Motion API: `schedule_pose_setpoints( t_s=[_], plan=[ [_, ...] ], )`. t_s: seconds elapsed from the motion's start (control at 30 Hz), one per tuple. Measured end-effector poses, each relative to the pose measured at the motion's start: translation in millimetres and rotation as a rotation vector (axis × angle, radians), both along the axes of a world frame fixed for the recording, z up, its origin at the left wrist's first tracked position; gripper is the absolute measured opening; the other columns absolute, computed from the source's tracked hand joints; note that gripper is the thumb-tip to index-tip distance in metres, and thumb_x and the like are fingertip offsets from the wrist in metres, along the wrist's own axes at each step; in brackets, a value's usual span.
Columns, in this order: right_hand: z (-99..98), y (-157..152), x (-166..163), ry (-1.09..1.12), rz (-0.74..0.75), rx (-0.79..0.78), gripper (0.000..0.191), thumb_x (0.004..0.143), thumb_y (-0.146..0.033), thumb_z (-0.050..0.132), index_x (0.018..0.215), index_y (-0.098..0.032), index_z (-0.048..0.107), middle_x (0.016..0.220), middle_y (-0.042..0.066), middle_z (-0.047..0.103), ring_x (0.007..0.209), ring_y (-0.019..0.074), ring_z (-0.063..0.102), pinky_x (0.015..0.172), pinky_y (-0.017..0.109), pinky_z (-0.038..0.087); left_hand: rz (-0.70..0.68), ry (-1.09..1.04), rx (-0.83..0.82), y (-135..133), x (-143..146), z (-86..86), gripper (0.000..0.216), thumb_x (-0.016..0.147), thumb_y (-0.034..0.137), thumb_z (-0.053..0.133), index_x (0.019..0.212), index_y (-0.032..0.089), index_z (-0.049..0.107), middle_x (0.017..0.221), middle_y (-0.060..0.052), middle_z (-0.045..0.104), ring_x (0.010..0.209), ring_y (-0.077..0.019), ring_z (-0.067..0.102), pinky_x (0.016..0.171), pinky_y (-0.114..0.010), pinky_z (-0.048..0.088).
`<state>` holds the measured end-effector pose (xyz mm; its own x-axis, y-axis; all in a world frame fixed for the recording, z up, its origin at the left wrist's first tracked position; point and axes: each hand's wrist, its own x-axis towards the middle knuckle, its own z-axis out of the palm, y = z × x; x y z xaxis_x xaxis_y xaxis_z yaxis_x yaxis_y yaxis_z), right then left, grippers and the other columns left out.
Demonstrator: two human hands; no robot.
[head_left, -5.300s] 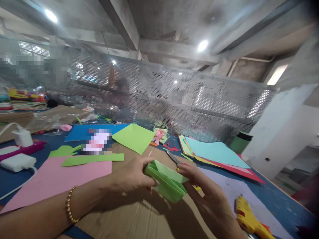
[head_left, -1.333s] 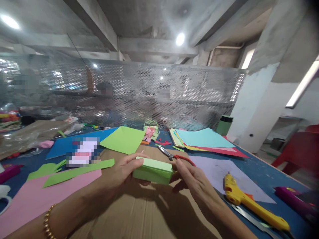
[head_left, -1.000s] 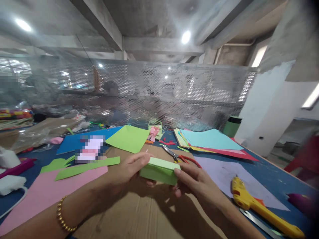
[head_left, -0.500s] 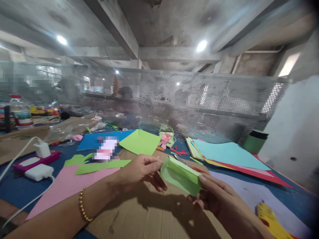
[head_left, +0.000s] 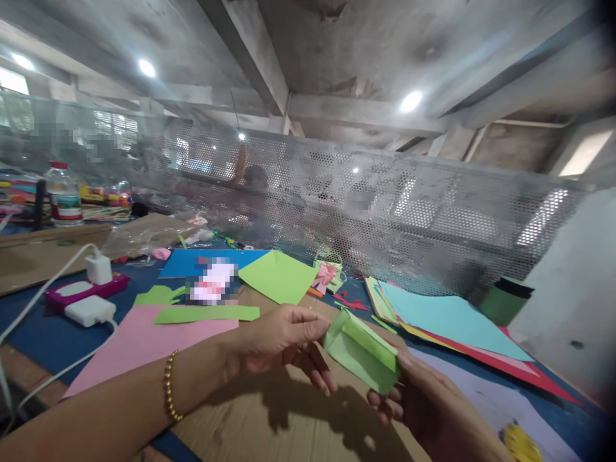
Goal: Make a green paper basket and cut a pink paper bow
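Between my hands is a piece of light green paper folded into a small box-like shape (head_left: 360, 359), tilted down to the right. My left hand (head_left: 289, 337) pinches its left corner between thumb and forefinger, the other fingers loosely spread below. At the right end, my right hand (head_left: 428, 391) grips it with the thumb on top and fingers underneath. Both hands are above a brown cardboard sheet (head_left: 269, 417), which takes their shadows. A green paper strip (head_left: 206, 314) lies on pink paper (head_left: 158, 337) beside my left forearm.
Green paper (head_left: 276, 276), a small green basket with a pink bow (head_left: 330, 273) and red scraps (head_left: 351, 301) lie beyond my hands. To the right are stacked coloured sheets (head_left: 447, 314) and a yellow tool (head_left: 520, 443). A purple power strip (head_left: 86, 292) and bottle (head_left: 66, 199) stand left.
The view has shifted slightly, so most things sit further right. Both hands still hold the folded green paper, which is tipped a little more, showing more of its inside.
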<state>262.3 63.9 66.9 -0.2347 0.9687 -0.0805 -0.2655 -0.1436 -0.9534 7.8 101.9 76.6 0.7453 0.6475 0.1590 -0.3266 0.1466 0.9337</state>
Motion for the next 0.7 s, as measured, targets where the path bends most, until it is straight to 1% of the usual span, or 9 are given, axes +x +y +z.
schedule_pose_setpoints(
  t_s=[0.1, 0.2, 0.3, 0.4, 0.5, 0.6, 0.7],
  plan=[
    [-6.1, 7, 8, -0.001, 0.024, -0.02, 0.037, 0.079, -0.041, 0.08, 0.108, -0.018, 0.072, 0.084, 0.01, 0.076, 0.069, 0.0263, 0.074, 0.059, 0.034, 0.059, -0.037, -0.007, -0.009, 0, 1, -0.2, 0.045, 0.087, 0.055, 0.065, 0.097, 0.011, 0.066, 0.071, -0.01, 0.069, 0.063, -0.0197, 0.07, 0.066, -0.032, 0.053],
    [-11.1, 15, 14, -0.01, 0.008, -0.062, 0.047, 0.074, -0.042, 0.084, 0.112, -0.017, 0.072, 0.088, 0.012, 0.077, 0.068, 0.0274, 0.074, 0.056, 0.034, 0.06, -0.039, -0.01, -0.009, -1, 1, 0.4, 0.045, 0.087, 0.055, 0.065, 0.1, 0.012, 0.067, 0.073, -0.01, 0.069, 0.063, -0.0197, 0.07, 0.068, -0.033, 0.053],
    [-11.4, 16, 14, -0.027, -0.014, -0.079, 0.052, 0.069, -0.044, 0.087, 0.112, -0.017, 0.073, 0.089, 0.012, 0.077, 0.066, 0.0269, 0.074, 0.054, 0.033, 0.06, -0.051, -0.018, 0.001, -1, -1, 0.1, 0.044, 0.087, 0.055, 0.065, 0.101, 0.013, 0.067, 0.075, -0.011, 0.07, 0.065, -0.0202, 0.07, 0.07, -0.034, 0.054],
    [-7.8, 11, 9, -0.034, -0.004, -0.045, 0.051, 0.072, -0.043, 0.085, 0.115, -0.017, 0.072, 0.092, 0.012, 0.077, 0.068, 0.0263, 0.074, 0.057, 0.033, 0.06, -0.072, -0.028, 0.019, -2, -2, -0.1, 0.044, 0.086, 0.054, 0.066, 0.104, 0.014, 0.067, 0.077, -0.01, 0.07, 0.067, -0.0199, 0.07, 0.072, -0.034, 0.053],
    [-6.6, 7, 5, -0.018, -0.007, -0.016, 0.046, 0.078, -0.041, 0.081, 0.117, -0.019, 0.07, 0.092, 0.011, 0.077, 0.068, 0.0252, 0.074, 0.055, 0.032, 0.059, -0.075, -0.026, 0.032, -3, -3, 1.4, 0.042, 0.087, 0.052, 0.066, 0.104, 0.014, 0.067, 0.073, -0.008, 0.07, 0.065, -0.0193, 0.07, 0.073, -0.035, 0.054],
    [-10.4, 11, 8, -0.033, -0.046, -0.043, 0.047, 0.073, -0.044, 0.084, 0.11, -0.018, 0.072, 0.084, 0.01, 0.076, 0.064, 0.0266, 0.073, 0.051, 0.032, 0.058, -0.063, -0.015, 0.033, -4, -4, 4.5, 0.038, 0.088, 0.05, 0.066, 0.1, 0.014, 0.067, 0.072, -0.007, 0.069, 0.064, -0.0193, 0.069, 0.072, -0.035, 0.054],
    [-14.5, 18, 12, -0.096, -0.064, -0.09, 0.052, 0.069, -0.046, 0.085, 0.11, -0.018, 0.071, 0.081, 0.01, 0.076, 0.06, 0.0274, 0.073, 0.05, 0.034, 0.059, -0.038, 0.009, 0.035, -6, -3, 7.1, 0.032, 0.087, 0.045, 0.067, 0.097, 0.015, 0.067, 0.073, -0.006, 0.067, 0.063, -0.0186, 0.069, 0.071, -0.035, 0.054]
  ],
)
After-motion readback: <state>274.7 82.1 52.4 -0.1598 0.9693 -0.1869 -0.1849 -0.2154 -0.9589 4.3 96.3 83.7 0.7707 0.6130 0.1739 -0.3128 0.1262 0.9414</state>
